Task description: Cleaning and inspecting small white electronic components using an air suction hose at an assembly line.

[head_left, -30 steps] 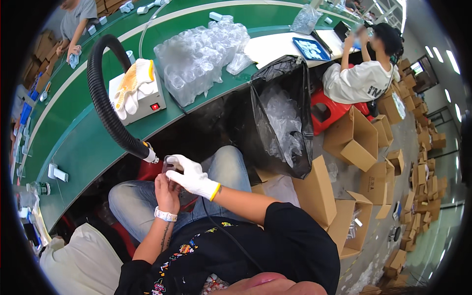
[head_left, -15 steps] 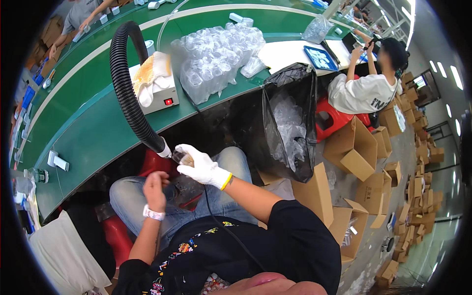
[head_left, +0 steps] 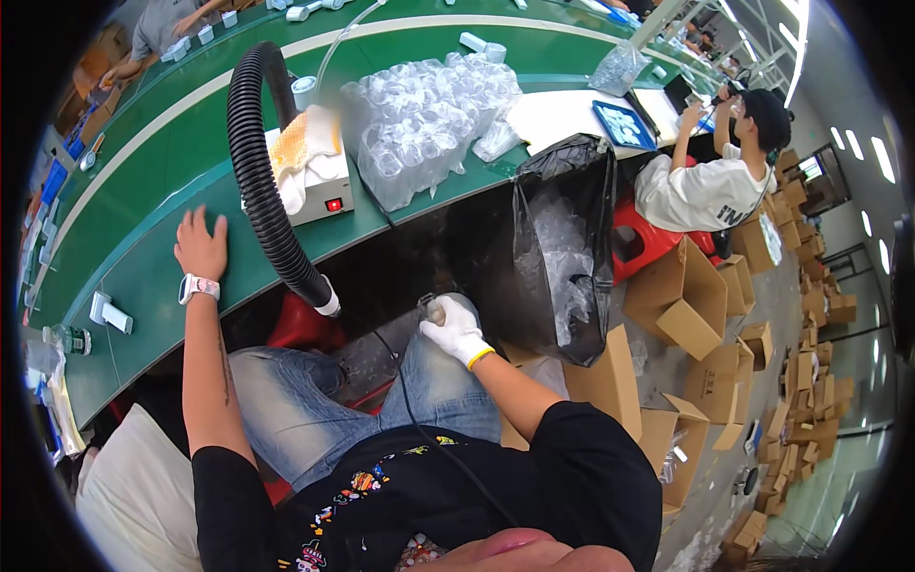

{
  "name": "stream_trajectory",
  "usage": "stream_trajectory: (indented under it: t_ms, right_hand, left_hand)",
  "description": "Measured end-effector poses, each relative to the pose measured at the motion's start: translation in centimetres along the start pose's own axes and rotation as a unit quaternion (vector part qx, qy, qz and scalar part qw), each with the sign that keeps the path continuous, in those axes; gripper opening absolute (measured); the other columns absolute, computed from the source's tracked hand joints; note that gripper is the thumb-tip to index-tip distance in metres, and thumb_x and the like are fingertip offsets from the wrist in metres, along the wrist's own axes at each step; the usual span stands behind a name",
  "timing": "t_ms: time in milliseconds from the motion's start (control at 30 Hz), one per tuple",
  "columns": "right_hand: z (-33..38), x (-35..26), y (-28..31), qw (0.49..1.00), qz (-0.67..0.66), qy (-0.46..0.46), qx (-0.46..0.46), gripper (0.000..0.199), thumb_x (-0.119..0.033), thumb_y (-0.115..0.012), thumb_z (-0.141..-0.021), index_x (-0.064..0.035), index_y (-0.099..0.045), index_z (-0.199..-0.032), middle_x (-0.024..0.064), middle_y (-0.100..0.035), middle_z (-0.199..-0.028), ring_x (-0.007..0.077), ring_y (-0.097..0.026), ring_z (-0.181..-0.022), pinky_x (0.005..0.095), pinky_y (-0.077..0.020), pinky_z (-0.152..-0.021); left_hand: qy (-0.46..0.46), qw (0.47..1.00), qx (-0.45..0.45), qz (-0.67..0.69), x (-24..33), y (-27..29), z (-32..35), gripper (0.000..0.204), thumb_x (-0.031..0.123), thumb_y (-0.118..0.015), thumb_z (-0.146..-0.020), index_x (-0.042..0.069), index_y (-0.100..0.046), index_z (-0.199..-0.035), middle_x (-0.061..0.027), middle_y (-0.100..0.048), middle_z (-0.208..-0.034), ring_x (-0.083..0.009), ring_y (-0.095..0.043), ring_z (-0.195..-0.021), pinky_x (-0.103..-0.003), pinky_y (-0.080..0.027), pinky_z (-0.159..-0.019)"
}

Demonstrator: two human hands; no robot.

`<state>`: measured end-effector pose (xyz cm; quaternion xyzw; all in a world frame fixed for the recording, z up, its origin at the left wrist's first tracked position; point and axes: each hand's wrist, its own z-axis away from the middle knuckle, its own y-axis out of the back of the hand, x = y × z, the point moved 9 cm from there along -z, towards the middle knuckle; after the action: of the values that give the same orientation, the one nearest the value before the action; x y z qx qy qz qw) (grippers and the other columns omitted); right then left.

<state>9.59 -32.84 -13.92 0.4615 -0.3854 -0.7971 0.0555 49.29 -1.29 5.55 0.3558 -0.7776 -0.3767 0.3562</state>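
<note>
My bare left hand (head_left: 201, 244) is over the green bench (head_left: 162, 300), to the left of a black corrugated hose (head_left: 250, 162); its fingers are spread and hold nothing. Above my right knee, my white-gloved right hand (head_left: 452, 329) is closed around a small clear plastic piece (head_left: 426, 301), mostly hidden by the glove. The hose curves down to a white nozzle (head_left: 329, 303) in front of my lap, apart from both hands. A thin black cable runs down across my lap.
A power box (head_left: 324, 195) with a lit red switch carries a patterned glove (head_left: 305, 143). Beside it lies a bag of clear plastic cups (head_left: 410, 124). A black bin bag (head_left: 591, 296) hangs right of my knee, near cardboard boxes (head_left: 679, 286). A co-worker (head_left: 710, 181) sits at the right.
My left hand has moved from near the nozzle up and left to the bench, fingers spreading. My right hand has drawn right, away from the nozzle, still holding the clear piece.
</note>
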Motion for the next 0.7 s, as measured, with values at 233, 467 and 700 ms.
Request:
stream_trajectory:
  t_ms: [233, 467, 700]
  right_hand:
    - [0.2, -0.7, 1.2, 0.989, -0.089, 0.045, 0.108, 0.055, -0.032, -0.077, -0.080, -0.0074, -0.061, -0.127, 0.0135, -0.073, -0.100, 0.0281, -0.071, -0.090, 0.0392, -0.0562, -0.085]
    - [0.0, -1.0, 0.0, 0.996, -0.072, 0.018, 0.049, 0.062, -0.033, -0.076, -0.082, -0.0066, -0.057, -0.135, 0.0131, -0.072, -0.106, 0.0320, -0.070, -0.098, 0.0419, -0.0544, -0.090]
    - [-0.4, -0.5, 0.2, 0.998, -0.066, 0.012, 0.001, 0.066, -0.037, -0.071, -0.086, -0.0070, -0.051, -0.142, 0.0168, -0.071, -0.109, 0.0352, -0.068, -0.105, 0.0434, -0.0519, -0.094]
  left_hand:
    - [0.062, 0.977, -0.123, -0.160, -2.3, -3.2, 0.7, 0.062, 0.057, -0.049, -0.102, 0.023, -0.045, -0.154, -0.0071, -0.034, -0.166, -0.0403, -0.028, -0.153, -0.068, -0.022, -0.118]
    - [0.055, 0.981, -0.112, -0.151, -2.3, -3.2, 0.8, 0.061, 0.056, -0.050, -0.102, 0.022, -0.046, -0.153, -0.0077, -0.036, -0.165, -0.0399, -0.030, -0.152, -0.066, -0.023, -0.119]
    - [0.057, 0.982, -0.115, -0.142, -1.4, -3.3, 0.6, 0.061, 0.055, -0.051, -0.101, 0.022, -0.047, -0.153, -0.0080, -0.037, -0.165, -0.0397, -0.031, -0.151, -0.066, -0.023, -0.119]
